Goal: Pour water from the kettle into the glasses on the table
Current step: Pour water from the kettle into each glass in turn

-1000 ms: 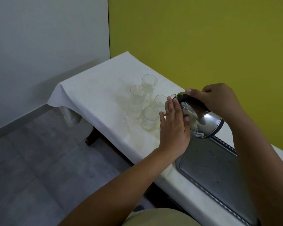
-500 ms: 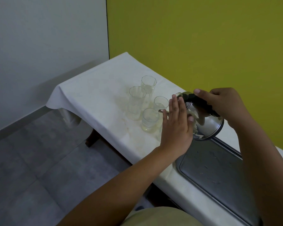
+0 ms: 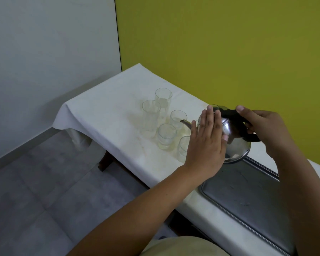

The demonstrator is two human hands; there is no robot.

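Right hand [image 3: 262, 130] wraps the black handle, left hand [image 3: 207, 143] flat and open against the steel kettle [image 3: 235, 145]. It's tipped further than a second ago, spout [image 3: 186, 123] now clear over the short glasses [image 3: 166, 135]: pouring looks imminent. White-clothed table [image 3: 109, 115], metal tray [image 3: 248, 196] alongside, yellow wall [image 3: 229, 43] behind.

White-clothed table [image 3: 107, 106] with glasses [image 3: 166, 136], metal tray [image 3: 248, 202].
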